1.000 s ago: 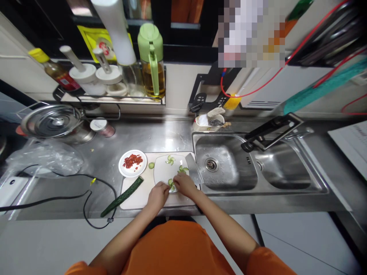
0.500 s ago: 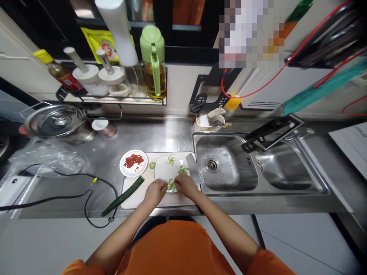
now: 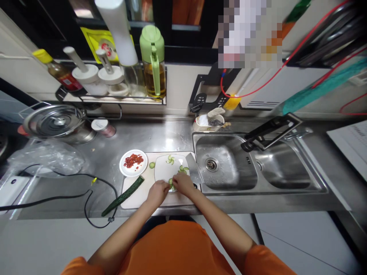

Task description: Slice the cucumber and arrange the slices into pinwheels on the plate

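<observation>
On a white square plate (image 3: pixel 164 168) lie cucumber slices in small pinwheel clusters, one at the far edge (image 3: pixel 170 159) and one at the right (image 3: pixel 184 169). My left hand (image 3: pixel 158 193) and my right hand (image 3: pixel 182 183) meet over a third cluster of cucumber slices (image 3: pixel 171 185) at the plate's near edge. The fingertips of both are pinched closed at these slices, partly hiding them. Under the plate is a pale cutting board (image 3: pixel 143 198). A cut cucumber (image 3: pixel 123 196) rests across its left edge, and a round cucumber piece (image 3: pixel 151 165) sits beside the plate.
A broad-bladed knife (image 3: pixel 194 170) lies right of the plate, near the double sink (image 3: pixel 229 191). To the left are a round plate of chopped red pieces (image 3: pixel 122 168), a black cable (image 3: pixel 114 187), a plastic bag (image 3: pixel 46 158) and a lidded pot (image 3: pixel 60 124). Bottles (image 3: pixel 153 76) line the rack behind.
Both hands have shifted slightly over the near cluster, my right hand a little up and left, my left hand slightly to the right. The rest stays in place.
</observation>
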Action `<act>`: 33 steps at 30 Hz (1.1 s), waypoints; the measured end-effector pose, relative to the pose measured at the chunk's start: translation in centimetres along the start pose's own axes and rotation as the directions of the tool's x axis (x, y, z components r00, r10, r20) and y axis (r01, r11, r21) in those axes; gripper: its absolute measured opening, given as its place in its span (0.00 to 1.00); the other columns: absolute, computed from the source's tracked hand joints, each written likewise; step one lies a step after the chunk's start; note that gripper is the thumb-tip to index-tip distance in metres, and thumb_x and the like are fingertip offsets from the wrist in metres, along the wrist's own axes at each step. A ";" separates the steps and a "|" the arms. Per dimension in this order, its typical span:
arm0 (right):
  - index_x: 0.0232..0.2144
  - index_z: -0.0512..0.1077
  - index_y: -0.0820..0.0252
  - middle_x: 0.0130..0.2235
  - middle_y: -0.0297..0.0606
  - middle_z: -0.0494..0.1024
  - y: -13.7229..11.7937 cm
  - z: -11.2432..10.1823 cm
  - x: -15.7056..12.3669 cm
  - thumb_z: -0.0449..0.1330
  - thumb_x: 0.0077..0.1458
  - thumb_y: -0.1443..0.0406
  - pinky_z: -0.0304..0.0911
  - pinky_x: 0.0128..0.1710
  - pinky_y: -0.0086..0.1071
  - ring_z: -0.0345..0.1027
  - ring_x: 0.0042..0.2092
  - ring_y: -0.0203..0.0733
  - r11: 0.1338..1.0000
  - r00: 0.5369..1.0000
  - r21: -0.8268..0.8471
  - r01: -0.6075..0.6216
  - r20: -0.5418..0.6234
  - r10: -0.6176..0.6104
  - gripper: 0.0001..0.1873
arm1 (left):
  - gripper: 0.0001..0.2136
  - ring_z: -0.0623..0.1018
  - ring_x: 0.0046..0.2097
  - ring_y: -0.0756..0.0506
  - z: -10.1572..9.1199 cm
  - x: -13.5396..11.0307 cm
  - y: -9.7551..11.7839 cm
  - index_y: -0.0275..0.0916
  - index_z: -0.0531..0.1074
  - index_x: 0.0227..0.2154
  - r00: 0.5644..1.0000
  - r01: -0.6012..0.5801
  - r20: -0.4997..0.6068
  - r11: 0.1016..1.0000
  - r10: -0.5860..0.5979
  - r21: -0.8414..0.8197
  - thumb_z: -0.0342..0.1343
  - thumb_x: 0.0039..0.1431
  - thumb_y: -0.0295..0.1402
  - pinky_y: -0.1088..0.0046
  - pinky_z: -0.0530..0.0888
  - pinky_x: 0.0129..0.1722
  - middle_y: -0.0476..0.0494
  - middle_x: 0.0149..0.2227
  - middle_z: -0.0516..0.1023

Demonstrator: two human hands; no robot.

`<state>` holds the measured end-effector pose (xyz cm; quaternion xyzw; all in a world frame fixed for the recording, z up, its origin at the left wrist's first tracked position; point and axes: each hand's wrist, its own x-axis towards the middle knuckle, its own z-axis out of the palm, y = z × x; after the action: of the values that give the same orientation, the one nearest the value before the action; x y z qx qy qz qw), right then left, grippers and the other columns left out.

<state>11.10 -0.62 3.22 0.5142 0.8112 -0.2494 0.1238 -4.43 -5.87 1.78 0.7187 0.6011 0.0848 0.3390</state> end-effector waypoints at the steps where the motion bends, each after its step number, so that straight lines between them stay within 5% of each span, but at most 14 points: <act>1: 0.35 0.75 0.60 0.39 0.43 0.75 -0.1 0.0 0.0 0.49 0.59 0.63 0.55 0.37 0.31 0.64 0.43 0.43 1.000 1.000 -0.013 0.001 -0.001 -0.001 0.14 | 0.10 0.72 0.39 0.48 0.0 0.0 0.0 0.41 0.77 0.33 1.000 -0.001 0.001 1.000 0.001 0.002 0.49 0.56 0.28 0.75 0.67 0.40 0.45 0.33 0.75; 19: 0.35 0.74 0.58 0.38 0.41 0.75 0.4 -0.9 -0.9 0.50 0.58 0.64 0.54 0.38 0.31 0.62 0.44 0.43 1.000 0.999 0.025 -0.009 -0.030 0.010 0.12 | 0.10 0.73 0.38 0.48 -0.3 0.0 -0.9 0.41 0.77 0.32 0.999 -0.044 -0.033 0.994 0.041 -0.104 0.50 0.55 0.28 0.74 0.68 0.40 0.45 0.34 0.75; 22: 0.34 0.74 0.58 0.38 0.40 0.74 1.0 -1.0 -1.1 0.51 0.57 0.65 0.54 0.39 0.30 0.62 0.43 0.42 0.999 0.998 0.046 -0.025 -0.054 0.027 0.11 | 0.11 0.72 0.40 0.47 -1.7 0.4 -2.0 0.40 0.77 0.34 0.993 -0.020 -0.118 0.998 0.013 -0.055 0.49 0.56 0.28 0.72 0.67 0.42 0.43 0.34 0.75; 27: 0.32 0.74 0.58 0.37 0.40 0.75 1.0 -1.5 -1.7 0.51 0.56 0.66 0.53 0.37 0.30 0.63 0.42 0.41 0.995 0.993 0.083 -0.059 -0.096 0.067 0.11 | 0.13 0.66 0.46 0.40 -5.6 1.9 -3.8 0.40 0.76 0.40 0.932 0.199 -0.339 0.964 -0.130 0.177 0.48 0.57 0.31 0.63 0.63 0.48 0.39 0.43 0.72; 30: 0.32 0.74 0.58 0.37 0.40 0.75 0.3 -1.8 -1.9 0.50 0.57 0.65 0.52 0.37 0.30 0.62 0.42 0.42 0.995 0.994 0.079 -0.063 -0.089 0.070 0.12 | 0.13 0.60 0.51 0.35 -7.2 3.1 -4.0 0.41 0.77 0.38 0.908 0.322 -0.362 0.905 -0.211 0.279 0.48 0.57 0.31 0.58 0.61 0.46 0.37 0.52 0.66; 33: 0.32 0.74 0.57 0.37 0.40 0.75 -0.4 -1.9 -2.1 0.51 0.57 0.64 0.53 0.37 0.30 0.62 0.43 0.42 0.996 0.995 0.074 -0.047 -0.081 0.053 0.12 | 0.13 0.56 0.54 0.33 -7.4 4.1 -4.0 0.41 0.77 0.38 0.926 0.316 -0.317 0.882 -0.206 0.349 0.48 0.57 0.32 0.55 0.59 0.46 0.36 0.56 0.61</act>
<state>11.79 -1.36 5.83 0.5485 0.7928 -0.2540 0.0777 -10.52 0.96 3.80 0.6652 0.7383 0.0126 0.1106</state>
